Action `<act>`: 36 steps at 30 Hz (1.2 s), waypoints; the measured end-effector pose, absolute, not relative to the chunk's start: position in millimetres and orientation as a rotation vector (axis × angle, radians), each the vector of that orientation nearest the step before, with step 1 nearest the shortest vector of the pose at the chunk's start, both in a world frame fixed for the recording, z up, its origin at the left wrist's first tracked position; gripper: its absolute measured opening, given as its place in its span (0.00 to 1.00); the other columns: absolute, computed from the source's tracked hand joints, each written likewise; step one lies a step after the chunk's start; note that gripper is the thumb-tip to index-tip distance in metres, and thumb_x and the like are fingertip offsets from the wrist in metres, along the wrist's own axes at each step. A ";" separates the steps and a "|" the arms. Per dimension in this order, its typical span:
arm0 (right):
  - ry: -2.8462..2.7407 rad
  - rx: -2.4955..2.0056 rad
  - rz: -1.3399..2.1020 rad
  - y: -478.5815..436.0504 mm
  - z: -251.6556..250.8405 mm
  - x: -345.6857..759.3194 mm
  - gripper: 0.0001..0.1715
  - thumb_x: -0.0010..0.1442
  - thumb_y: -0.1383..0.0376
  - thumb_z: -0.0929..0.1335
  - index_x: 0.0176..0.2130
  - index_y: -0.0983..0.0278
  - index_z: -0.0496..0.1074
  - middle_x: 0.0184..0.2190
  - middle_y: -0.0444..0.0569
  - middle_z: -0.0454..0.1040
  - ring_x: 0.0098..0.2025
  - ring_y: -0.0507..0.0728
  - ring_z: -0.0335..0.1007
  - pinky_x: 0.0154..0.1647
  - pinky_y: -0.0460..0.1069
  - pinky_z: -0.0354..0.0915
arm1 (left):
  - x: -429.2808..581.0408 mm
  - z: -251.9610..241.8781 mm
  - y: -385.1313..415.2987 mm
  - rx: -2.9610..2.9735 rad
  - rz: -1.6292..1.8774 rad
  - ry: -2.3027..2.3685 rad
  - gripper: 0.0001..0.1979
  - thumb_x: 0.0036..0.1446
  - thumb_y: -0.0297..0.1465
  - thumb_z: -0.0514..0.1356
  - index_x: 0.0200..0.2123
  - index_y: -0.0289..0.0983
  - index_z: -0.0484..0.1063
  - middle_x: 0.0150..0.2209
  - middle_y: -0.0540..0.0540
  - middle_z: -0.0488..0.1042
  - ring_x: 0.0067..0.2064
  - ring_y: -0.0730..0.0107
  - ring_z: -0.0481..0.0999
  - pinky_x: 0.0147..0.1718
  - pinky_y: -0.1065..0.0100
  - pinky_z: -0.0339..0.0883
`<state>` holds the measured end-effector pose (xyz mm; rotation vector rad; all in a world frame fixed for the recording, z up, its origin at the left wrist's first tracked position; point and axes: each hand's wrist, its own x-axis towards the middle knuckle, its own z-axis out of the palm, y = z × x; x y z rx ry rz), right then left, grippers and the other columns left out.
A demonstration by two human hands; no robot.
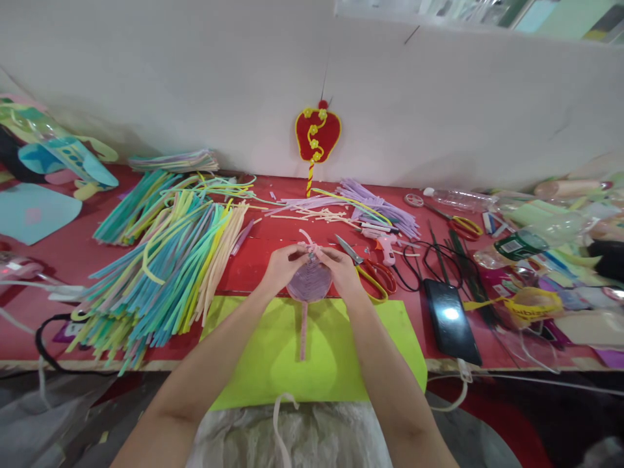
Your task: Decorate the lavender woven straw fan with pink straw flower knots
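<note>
A purple fan-shaped craft piece (309, 284), made of pipe cleaners, has a pink rim and a pink stick handle (303, 328) pointing toward me. My left hand (286, 266) closes on the pink pipe cleaner (305, 236) at the fan's top. From the other side, my right hand (340, 268) pinches the same pink part, thumbs almost meeting. A loose end of it sticks up above the fingers. The fingertips partly hide the small twisted shape there. Under the fan lies a bright green mat (263, 364).
Pipe cleaner bundles (170, 260) heap up at left. Scissors (365, 266) and a pink glue gun (386, 247) lie right of my hands. A phone (451, 318) is farther right, by cables and plastic bottles (517, 247). A red fan (318, 133) stands against the wall.
</note>
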<state>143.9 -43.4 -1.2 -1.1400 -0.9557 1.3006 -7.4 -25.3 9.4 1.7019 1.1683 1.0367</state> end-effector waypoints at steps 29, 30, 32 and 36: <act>-1.051 -1.190 1.212 -42.2 -4.2 142.8 0.17 0.43 0.53 0.72 0.31 0.61 0.76 0.28 0.45 0.76 0.29 0.52 0.67 0.34 0.49 0.63 | -8.1 8.4 -28.4 1.880 1.137 1.217 0.09 0.54 0.33 0.58 0.39 0.37 0.70 0.37 0.48 0.75 0.35 0.74 0.73 0.36 0.73 0.67; -1.057 -1.190 1.204 -42.1 -4.1 142.9 0.18 0.43 0.52 0.72 0.31 0.61 0.76 0.28 0.45 0.75 0.29 0.52 0.66 0.33 0.49 0.63 | -8.6 9.6 -29.5 1.940 1.130 1.228 0.10 0.55 0.33 0.59 0.40 0.38 0.69 0.38 0.47 0.74 0.36 0.73 0.73 0.37 0.72 0.67; -1.055 -1.187 1.194 -42.3 -3.6 143.2 0.18 0.42 0.52 0.72 0.31 0.61 0.76 0.27 0.45 0.75 0.28 0.52 0.66 0.34 0.49 0.63 | -9.3 12.4 -32.1 2.065 1.086 1.242 0.11 0.56 0.34 0.57 0.43 0.39 0.69 0.41 0.46 0.73 0.38 0.71 0.73 0.39 0.71 0.66; -1.046 -1.186 1.190 -43.4 -1.9 144.0 0.18 0.43 0.52 0.72 0.31 0.61 0.76 0.27 0.45 0.75 0.30 0.53 0.67 0.34 0.49 0.63 | -9.8 15.8 -35.6 2.200 1.014 1.216 0.12 0.60 0.34 0.53 0.46 0.42 0.68 0.45 0.47 0.73 0.44 0.70 0.73 0.44 0.69 0.66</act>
